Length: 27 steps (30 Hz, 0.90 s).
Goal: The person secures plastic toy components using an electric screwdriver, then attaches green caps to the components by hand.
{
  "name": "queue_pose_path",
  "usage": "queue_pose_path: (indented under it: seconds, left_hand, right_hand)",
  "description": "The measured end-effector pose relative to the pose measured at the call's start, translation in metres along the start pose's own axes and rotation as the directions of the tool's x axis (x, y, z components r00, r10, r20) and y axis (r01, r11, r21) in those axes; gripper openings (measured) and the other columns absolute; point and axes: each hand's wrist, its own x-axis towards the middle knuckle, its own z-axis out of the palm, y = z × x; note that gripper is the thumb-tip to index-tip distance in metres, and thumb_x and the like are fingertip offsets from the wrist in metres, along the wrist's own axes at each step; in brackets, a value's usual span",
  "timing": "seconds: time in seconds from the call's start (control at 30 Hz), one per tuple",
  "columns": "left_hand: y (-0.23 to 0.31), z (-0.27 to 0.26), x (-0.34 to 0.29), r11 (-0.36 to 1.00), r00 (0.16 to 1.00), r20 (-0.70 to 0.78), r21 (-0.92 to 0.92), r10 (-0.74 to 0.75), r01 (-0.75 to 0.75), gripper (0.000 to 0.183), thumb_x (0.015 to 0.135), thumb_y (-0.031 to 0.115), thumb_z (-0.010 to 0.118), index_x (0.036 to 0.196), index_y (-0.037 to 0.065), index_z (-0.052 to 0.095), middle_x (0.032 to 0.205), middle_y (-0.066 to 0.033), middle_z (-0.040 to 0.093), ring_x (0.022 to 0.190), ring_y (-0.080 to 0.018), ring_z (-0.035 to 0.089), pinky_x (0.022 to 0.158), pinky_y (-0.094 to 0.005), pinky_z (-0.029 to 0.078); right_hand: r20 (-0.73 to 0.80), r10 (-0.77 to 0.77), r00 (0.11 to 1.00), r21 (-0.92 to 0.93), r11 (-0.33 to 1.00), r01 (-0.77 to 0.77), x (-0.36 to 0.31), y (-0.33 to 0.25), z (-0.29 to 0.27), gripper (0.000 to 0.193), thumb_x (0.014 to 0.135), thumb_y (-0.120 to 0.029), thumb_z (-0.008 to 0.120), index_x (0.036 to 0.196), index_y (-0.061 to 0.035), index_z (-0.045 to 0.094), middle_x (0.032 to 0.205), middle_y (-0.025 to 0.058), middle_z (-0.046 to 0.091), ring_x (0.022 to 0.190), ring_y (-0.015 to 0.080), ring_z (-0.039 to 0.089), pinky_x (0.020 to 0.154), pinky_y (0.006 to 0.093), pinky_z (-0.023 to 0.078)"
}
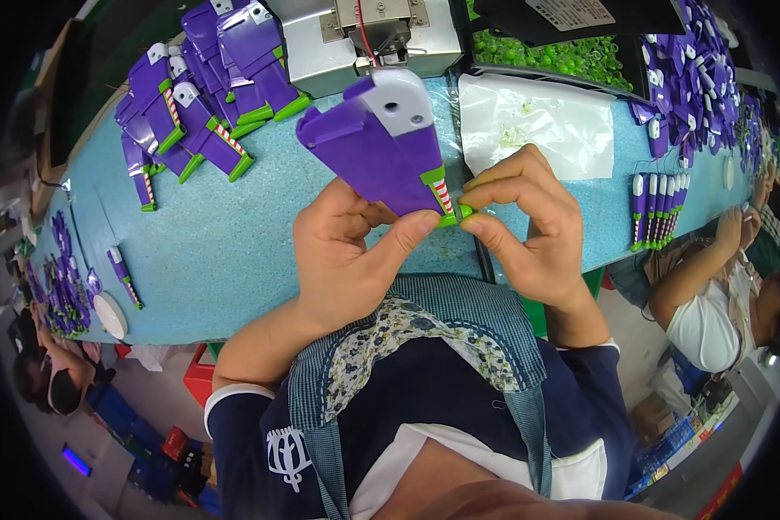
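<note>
Fingers (pixel 412 228) tight on wing (pixel 380 160), green cap (pixel 466 211)

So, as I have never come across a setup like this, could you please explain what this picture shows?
Of course. There is no robot here: a person works with two bare hands, filmed from above by a wide fisheye camera worn on the head, so straight edges look bent.

The left hand holds a purple plastic toy wing with a white corner and a red-and-white striped edge. The right hand pinches a small bright-green piece at its green tip; I cannot tell whether the two are joined.

On the blue tabletop are more purple wings at the left, a metal machine at the back, and a white plastic sheet just right of centre.
</note>
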Motion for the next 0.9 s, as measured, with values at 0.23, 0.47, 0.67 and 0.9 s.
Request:
queue_pose_path:
  seconds: [0.23, 0.47, 0.67, 0.9]
  left_hand:
    - [0.0, -0.006, -0.005, 1.0, 0.999, 0.027, 0.021, -0.023, 0.023, 0.033, 0.081, -0.006, 0.065, 0.111, -0.005, 0.052, 0.103, -0.011, 0.064, 0.094, -0.0144, 0.062, 0.08, -0.0273, 0.05]
    - [0.003, -0.036, -0.011, 0.992, 0.993, -0.009, 0.016, -0.122, 0.122, 0.03, 0.082, -0.006, 0.063, 0.109, -0.005, 0.052, 0.102, -0.0107, 0.063, 0.093, -0.0148, 0.062, 0.081, -0.0283, 0.05]
    - [0.02, -0.091, -0.009, 0.978, 0.942, -0.336, -0.19, 0.015, -0.083, 0.01, 0.088, 0.009, 0.054, 0.091, 0.001, 0.05, 0.068, -0.0056, 0.053, 0.058, -0.0177, 0.052, 0.056, -0.0314, 0.047]
    - [0.041, -0.121, 0.016, 0.854, 0.684, -0.647, 0.516, 0.336, 0.069, 0.024, 0.083, 0.016, 0.07, 0.088, 0.006, 0.048, 0.064, 0.0044, 0.041, 0.054, -0.0061, 0.039, 0.05, -0.0249, 0.038]
  right_hand:
    - [0.212, 0.234, 0.949, 0.429, 0.85, -0.305, -0.005, 0.013, 0.01, 0.014, 0.067, -0.002, 0.076, 0.076, -0.0036, 0.066, 0.076, 0.0039, 0.059, 0.067, 0.0127, 0.052, 0.061, 0.026, 0.04]
    - [0.208, 0.259, 0.943, 0.482, 0.812, -0.33, 0.012, 0.011, 0.036, 0.011, 0.071, -0.002, 0.075, 0.078, -0.0031, 0.067, 0.078, 0.0041, 0.06, 0.065, 0.0103, 0.053, 0.061, 0.0236, 0.042]
    - [-0.012, 0.063, 0.998, -0.107, 0.992, -0.064, 0.043, 0.036, 0.045, 0.012, 0.073, 0.005, 0.068, 0.083, 0.001, 0.063, 0.086, 0.0098, 0.064, 0.076, 0.018, 0.06, 0.07, 0.028, 0.048]
    - [-0.018, -0.064, 0.998, -0.224, 0.973, 0.058, 0.043, 0.039, 0.057, 0.016, 0.069, 0.007, 0.066, 0.082, -0.0004, 0.062, 0.085, 0.0114, 0.06, 0.073, 0.025, 0.059, 0.065, 0.0326, 0.049]
